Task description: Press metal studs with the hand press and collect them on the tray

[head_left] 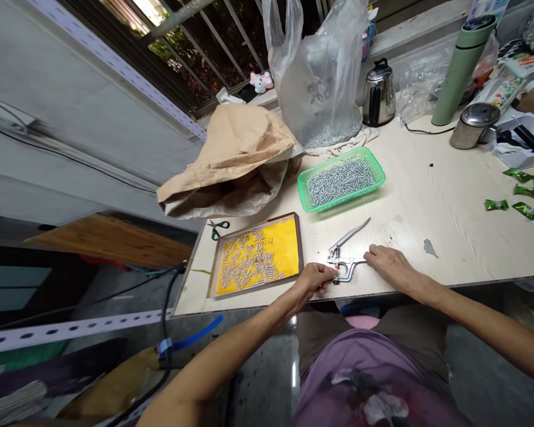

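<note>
Ideally, let the right hand (389,264), gripping the handle end, steady the silver hand tool (347,261) right of the frame's centre while the left hand (315,280), narrowly pinching its head, adjusts gently.

It feels like a small, homely workshop in here. The pale workbench (409,196) carries a green basket (380,171) heaped with small metal pieces (338,181), a shallow tray (289,249) with a yellow lining and little parts strewn over it, and a silver hand tool (347,261). Over towards the barred window (204,35), though, I see a steel kettle (380,98), a tall green flask (463,74) and a plush toy (259,83), and along the bench lie what look like sweets in green wrappers (496,205), everyday comforts beside the hardware
</note>
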`<act>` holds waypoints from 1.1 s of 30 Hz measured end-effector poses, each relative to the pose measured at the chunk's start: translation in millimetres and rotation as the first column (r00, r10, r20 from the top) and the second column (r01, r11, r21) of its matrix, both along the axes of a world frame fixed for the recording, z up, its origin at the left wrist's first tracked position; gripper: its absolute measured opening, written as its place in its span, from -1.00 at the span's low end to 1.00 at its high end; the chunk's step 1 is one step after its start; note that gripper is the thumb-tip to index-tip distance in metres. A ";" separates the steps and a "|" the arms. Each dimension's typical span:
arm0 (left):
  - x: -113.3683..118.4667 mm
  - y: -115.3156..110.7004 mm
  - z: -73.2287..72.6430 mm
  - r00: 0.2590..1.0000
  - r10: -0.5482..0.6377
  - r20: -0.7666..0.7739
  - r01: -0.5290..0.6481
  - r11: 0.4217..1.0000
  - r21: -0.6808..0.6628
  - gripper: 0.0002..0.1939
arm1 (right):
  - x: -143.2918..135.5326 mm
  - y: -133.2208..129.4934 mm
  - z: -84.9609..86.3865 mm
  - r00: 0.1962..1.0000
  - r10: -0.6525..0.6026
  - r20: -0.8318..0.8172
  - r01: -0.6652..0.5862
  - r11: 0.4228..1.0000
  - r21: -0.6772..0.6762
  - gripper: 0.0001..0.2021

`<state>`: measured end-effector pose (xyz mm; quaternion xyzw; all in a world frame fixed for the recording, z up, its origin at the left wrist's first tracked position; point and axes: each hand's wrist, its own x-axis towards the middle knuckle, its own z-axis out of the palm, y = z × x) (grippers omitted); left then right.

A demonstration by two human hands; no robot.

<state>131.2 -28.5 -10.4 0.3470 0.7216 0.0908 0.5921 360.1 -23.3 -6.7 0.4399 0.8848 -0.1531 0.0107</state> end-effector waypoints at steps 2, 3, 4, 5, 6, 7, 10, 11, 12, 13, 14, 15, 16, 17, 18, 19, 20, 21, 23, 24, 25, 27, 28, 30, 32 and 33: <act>-1.1 1.6 -1.4 1.000 -0.017 -0.008 0.017 1.000 -0.006 -0.61 | 3.4 8.5 1.2 0.999 0.009 -0.042 -0.009 1.000 -0.009 -0.84; -1.5 2.0 -2.0 1.000 -0.024 -0.012 0.024 1.000 -0.006 -0.59 | 5.4 14.7 1.1 0.998 0.009 -0.063 -0.009 1.000 0.004 -0.71; -1.9 2.2 -2.5 1.000 -0.028 -0.013 0.028 1.000 -0.006 -0.59 | 7.2 21.9 0.1 0.997 0.011 -0.078 -0.009 1.000 0.025 -0.54; -2.1 2.3 -2.8 0.999 -0.030 -0.013 0.030 1.000 -0.007 -0.58 | 8.7 29.6 -1.6 0.996 0.018 -0.086 -0.013 0.999 0.048 -0.36; -2.2 2.1 -2.9 1.000 -0.030 -0.010 0.029 1.000 -0.008 -0.59 | 9.6 37.4 -3.9 0.996 0.028 -0.082 -0.023 0.998 0.062 -0.22; -2.2 1.9 -2.8 1.000 -0.026 -0.005 0.026 1.000 -0.009 -0.59 | 9.8 44.6 -6.5 0.996 0.046 -0.072 -0.041 0.997 0.064 -0.12; -1.1 1.2 -2.1 1.000 -0.010 0.003 0.010 1.000 -0.009 -0.61 | 6.6 59.4 -11.6 0.995 0.096 -0.030 -0.094 0.994 0.053 -0.02; -0.6 1.1 -1.8 1.000 -0.007 0.003 0.007 1.000 -0.006 -0.61 | 4.8 61.6 -11.5 0.995 0.102 -0.018 -0.101 0.993 0.061 -0.02; 0.0 1.1 -1.6 1.000 -0.005 0.004 0.005 1.000 -0.002 -0.61 | 2.9 62.7 -10.5 0.994 0.106 -0.008 -0.105 0.992 0.073 -0.04; 0.4 1.0 -1.4 1.000 -0.006 0.004 0.006 1.000 0.001 -0.61 | 1.1 62.8 -8.6 0.994 0.106 0.002 -0.106 0.991 0.084 -0.07; 0.7 0.7 -1.2 1.000 -0.009 0.005 0.009 1.000 0.003 -0.61 | -0.4 62.4 -6.3 0.994 0.105 0.013 -0.106 0.990 0.089 -0.11; 0.8 0.1 -0.9 1.000 -0.015 0.006 0.015 1.000 0.004 -0.62 | -1.7 61.6 -3.8 0.994 0.103 0.025 -0.105 0.990 0.091 -0.18; 0.7 -1.0 -0.5 1.000 -0.025 0.000 0.025 1.000 0.004 -0.64 | -2.6 60.6 -1.5 0.994 0.099 0.035 -0.102 0.991 0.090 -0.26; 0.3 -2.7 0.0 0.999 -0.043 -0.020 0.043 0.999 0.009 -0.66 | -3.4 59.6 0.6 0.995 0.093 0.043 -0.096 0.991 0.090 -0.35; -0.2 -4.9 0.6 0.996 -0.074 -0.058 0.076 0.997 0.034 -0.69 | -4.0 58.5 2.3 0.995 0.085 0.048 -0.090 0.992 0.089 -0.44; -0.6 -7.4 1.4 0.986 -0.114 -0.121 0.126 0.988 0.092 -0.71 | -4.5 57.5 3.8 0.996 0.080 0.051 -0.084 0.993 0.087 -0.53; -0.6 -10.0 2.1 0.967 -0.156 -0.201 0.195 0.963 0.188 -0.73 | -5.0 56.5 5.1 0.996 0.075 0.052 -0.079 0.993 0.082 -0.59; 0.1 -12.3 2.6 0.937 -0.194 -0.289 0.283 0.908 0.307 -0.75 | -5.6 55.3 6.4 0.996 0.071 0.053 -0.075 0.994 0.075 -0.63; 4.7 -13.9 2.7 0.859 -0.243 -0.451 0.477 0.700 0.532 -0.82 | -6.9 52.5 9.3 0.996 0.057 0.064 -0.061 0.996 0.063 -0.67; 8.9 -12.7 1.9 0.818 -0.262 -0.512 0.558 0.574 0.599 -0.85 | -7.5 50.9 10.9 0.996 0.051 0.067 -0.055 0.997 0.062 -0.68; 14.2 -9.7 0.7 0.776 -0.287 -0.562 0.626 0.459 0.631 -0.83 | -7.9 49.3 12.7 0.997 0.046 0.068 -0.050 0.997 0.062 -0.68; 26.2 0.5 -2.9 0.687 -0.347 -0.639 0.726 0.283 0.627 -0.67 | -7.6 46.2 16.6 0.997 0.037 0.071 -0.041 0.998 0.052 -0.64; 31.7 7.1 -4.8 0.643 -0.378 -0.666 0.761 0.218 0.611 -0.59 | -6.8 44.9 18.6 0.997 0.041 0.070 -0.044 0.998 0.039 -0.61; 39.9 20.4 -8.1 0.566 -0.444 -0.695 0.808 0.131 0.575 -0.47 | -3.9 43.1 22.5 0.996 0.055 0.068 -0.055 0.998 0.001 -0.52; 43.6 30.8 -9.2 0.505 -0.501 -0.703 0.839 0.093 0.536 -0.41 | -0.5 42.3 26.1 0.996 0.055 0.064 -0.052 0.998 -0.036 -0.44; 44.5 34.4 -8.7 0.480 -0.520 -0.706 0.853 0.088 0.515 -0.39 | 0.9 42.1 27.7 0.997 0.050 0.062 -0.047 0.998 -0.050 -0.43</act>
